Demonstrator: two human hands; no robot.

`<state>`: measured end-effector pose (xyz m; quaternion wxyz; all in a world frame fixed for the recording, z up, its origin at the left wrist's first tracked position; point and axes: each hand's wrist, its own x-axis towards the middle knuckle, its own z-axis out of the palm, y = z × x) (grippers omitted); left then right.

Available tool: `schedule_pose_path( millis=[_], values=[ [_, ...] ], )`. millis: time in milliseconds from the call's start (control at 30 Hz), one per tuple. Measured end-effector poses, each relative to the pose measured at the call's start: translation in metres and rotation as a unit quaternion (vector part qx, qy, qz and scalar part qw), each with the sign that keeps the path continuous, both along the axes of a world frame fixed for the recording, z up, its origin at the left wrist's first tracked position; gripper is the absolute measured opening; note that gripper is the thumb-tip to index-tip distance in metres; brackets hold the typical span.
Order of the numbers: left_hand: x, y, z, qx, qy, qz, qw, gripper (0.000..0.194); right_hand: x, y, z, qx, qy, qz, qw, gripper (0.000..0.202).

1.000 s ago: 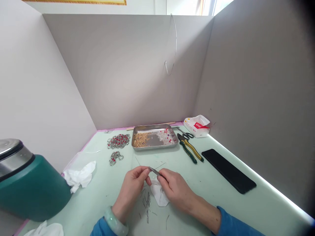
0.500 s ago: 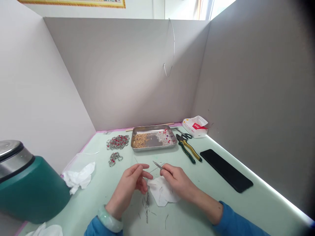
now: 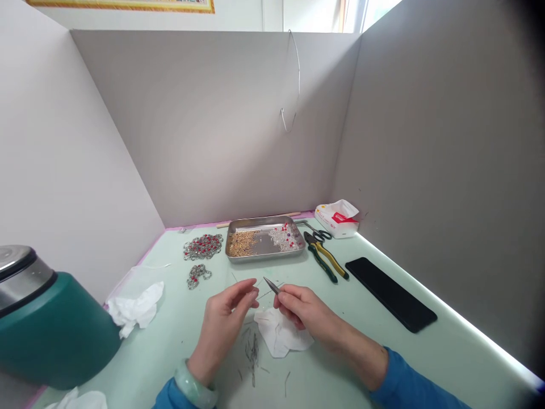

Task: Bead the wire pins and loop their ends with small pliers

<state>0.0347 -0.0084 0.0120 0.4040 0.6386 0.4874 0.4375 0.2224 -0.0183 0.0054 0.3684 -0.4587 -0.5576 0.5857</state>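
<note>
My right hand (image 3: 313, 312) is closed around a pair of pointed metal tweezers (image 3: 271, 285), whose tip points up and left toward my left hand. Thumb and fingers of my left hand (image 3: 225, 318) come together in a pinch; anything between them is too fine to make out. Below the hands lies a crumpled white tissue (image 3: 283, 335) with short wire bits on it. Just left of the tissue is a small heap of thin dark wire pieces (image 3: 252, 352), with several loose pieces scattered around.
Beyond the hands stands a metal tray (image 3: 264, 258) of gold, clear and red beads. Beaded chains (image 3: 203, 247) lie left of it. Pliers (image 3: 326, 258), scissors (image 3: 319, 233), a tissue pack (image 3: 338, 218) and a black phone (image 3: 392, 295) are right. A green flask (image 3: 59, 329) stands left.
My left hand has turned and lifted slightly, its fingers drawing closer together. My right hand has rolled a little, so more of the tweezers shows.
</note>
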Motion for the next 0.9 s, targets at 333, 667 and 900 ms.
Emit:
schedule_pose_path(
  millis=[333, 667, 900],
  values=[
    [0.000, -0.004, -0.006, 0.200, 0.151, 0.030, 0.968, 0.020, -0.007, -0.005, -0.006, 0.219, -0.244, -0.063, 0.943, 0.024],
    [-0.003, -0.002, -0.008, 0.232, 0.253, 0.062, 0.937, 0.023, -0.015, -0.011, -0.015, 0.374, -0.494, -0.051, 0.783, 0.015],
    [-0.004, 0.000, -0.008, 0.205, 0.325, 0.058, 0.921, 0.026, -0.025, -0.014, -0.024, 0.409, -0.589, -0.020, 0.697, 0.008]
  ],
)
